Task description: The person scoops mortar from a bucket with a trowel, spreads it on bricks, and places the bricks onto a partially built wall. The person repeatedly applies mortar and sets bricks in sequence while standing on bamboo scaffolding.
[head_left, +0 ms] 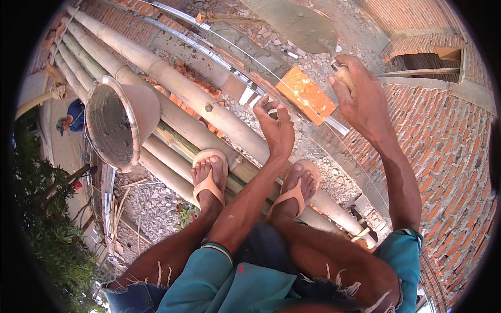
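My right hand (360,96) is closed around the wooden handle (343,75) of a trowel. Its broad grey blade (300,23), coated with mortar, extends away to the upper left. My left hand (276,128) has its fingers curled beside the wall top; a small dark spot shows between them, too unclear to name. Just right of it an orange brick (305,95) lies on the wall, apart from both hands. A taut string (271,72) runs across the brick. Wet grey mortar (245,49) is spread along the wall beyond it.
My sandaled feet stand on bamboo poles (209,107). A mortar-smeared bucket (148,107) rests tilted on them at left. Far below at left is another person (76,116). Rubble (156,208) lies beneath the poles; a brick wall (443,156) rises at right.
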The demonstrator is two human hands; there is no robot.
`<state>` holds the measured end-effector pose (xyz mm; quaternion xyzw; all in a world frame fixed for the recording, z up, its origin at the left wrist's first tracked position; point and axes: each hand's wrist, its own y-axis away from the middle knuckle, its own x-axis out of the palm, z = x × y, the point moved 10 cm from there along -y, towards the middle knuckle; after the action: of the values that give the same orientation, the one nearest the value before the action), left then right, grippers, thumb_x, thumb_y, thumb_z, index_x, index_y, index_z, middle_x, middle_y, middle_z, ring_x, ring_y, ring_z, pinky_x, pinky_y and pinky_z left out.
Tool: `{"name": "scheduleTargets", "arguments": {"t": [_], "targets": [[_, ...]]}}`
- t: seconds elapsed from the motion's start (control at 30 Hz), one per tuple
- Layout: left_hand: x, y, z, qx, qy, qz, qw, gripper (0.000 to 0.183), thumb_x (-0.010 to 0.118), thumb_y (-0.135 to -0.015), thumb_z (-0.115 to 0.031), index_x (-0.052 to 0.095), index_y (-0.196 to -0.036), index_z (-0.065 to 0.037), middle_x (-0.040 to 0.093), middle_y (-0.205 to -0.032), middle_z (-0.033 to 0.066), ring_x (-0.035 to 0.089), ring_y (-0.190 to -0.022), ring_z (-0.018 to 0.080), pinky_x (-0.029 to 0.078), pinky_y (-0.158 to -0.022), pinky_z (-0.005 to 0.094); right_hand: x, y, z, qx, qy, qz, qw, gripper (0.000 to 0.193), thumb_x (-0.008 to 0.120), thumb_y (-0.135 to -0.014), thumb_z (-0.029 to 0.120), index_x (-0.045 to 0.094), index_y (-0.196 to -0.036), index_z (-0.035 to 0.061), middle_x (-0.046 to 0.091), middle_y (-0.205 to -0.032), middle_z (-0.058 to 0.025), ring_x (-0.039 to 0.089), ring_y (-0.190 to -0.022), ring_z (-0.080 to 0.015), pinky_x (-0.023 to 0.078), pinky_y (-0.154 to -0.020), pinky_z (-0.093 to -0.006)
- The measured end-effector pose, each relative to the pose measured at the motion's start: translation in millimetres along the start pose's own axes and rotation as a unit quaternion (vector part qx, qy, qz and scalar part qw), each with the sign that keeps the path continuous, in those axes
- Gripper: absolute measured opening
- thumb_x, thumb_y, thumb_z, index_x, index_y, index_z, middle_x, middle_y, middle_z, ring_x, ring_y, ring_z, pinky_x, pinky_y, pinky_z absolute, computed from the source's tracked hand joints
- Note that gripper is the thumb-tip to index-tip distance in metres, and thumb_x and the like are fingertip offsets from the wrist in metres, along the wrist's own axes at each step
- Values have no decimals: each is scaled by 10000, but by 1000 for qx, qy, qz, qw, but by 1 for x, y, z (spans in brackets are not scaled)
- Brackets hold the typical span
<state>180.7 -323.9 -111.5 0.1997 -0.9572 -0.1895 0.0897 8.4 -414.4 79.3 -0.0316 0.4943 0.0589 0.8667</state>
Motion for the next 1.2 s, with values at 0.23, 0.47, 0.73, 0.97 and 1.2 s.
{"name": "scheduleTargets", "arguments": {"t": [0.23,0.47,0.73,0.97,1.2], "targets": [[39,49,-23,175,-23,297,938,107,492,-1034,15,558,-1098,-39,614,-999,72,473,-692,79,417,-604,247,-152,236,-88,291,-62,-225,928,406,789,-948,364,623,-781,33,568,-659,1,520,-644,-82,405,-572,-283],[107,146,0,183,-92,640,740,147,495,-1026,53,625,-1061,-7,677,-1036,115,548,-731,109,459,-637,265,-190,643,-97,680,117,-359,628,559,803,-889,496,730,-1087,-21,677,-696,-78,636,-687,-156,526,-671,-370],[124,172,2,138,-147,727,656,168,502,-988,78,647,-1031,4,682,-1014,103,571,-745,123,474,-669,294,-2,766,-67,773,53,-318,547,850,935,-754,360,569,-1367,-102,740,-941,-153,706,-838,-168,570,-761,-329],[119,173,0,127,-205,716,656,148,513,-998,44,653,-1028,6,678,-989,105,590,-773,139,483,-683,295,21,795,-146,713,-128,-384,573,757,958,-709,239,616,-1298,-89,761,-959,-116,714,-814,-137,572,-672,-288],[135,237,-7,11,-235,759,607,405,686,-970,-142,569,-1327,8,676,-1157,130,656,-993,203,540,-876,360,-6,717,-104,700,-187,-468,506,738,961,-681,254,674,-1263,-96,739,-918,-100,690,-785,-154,568,-684,-321]]}}
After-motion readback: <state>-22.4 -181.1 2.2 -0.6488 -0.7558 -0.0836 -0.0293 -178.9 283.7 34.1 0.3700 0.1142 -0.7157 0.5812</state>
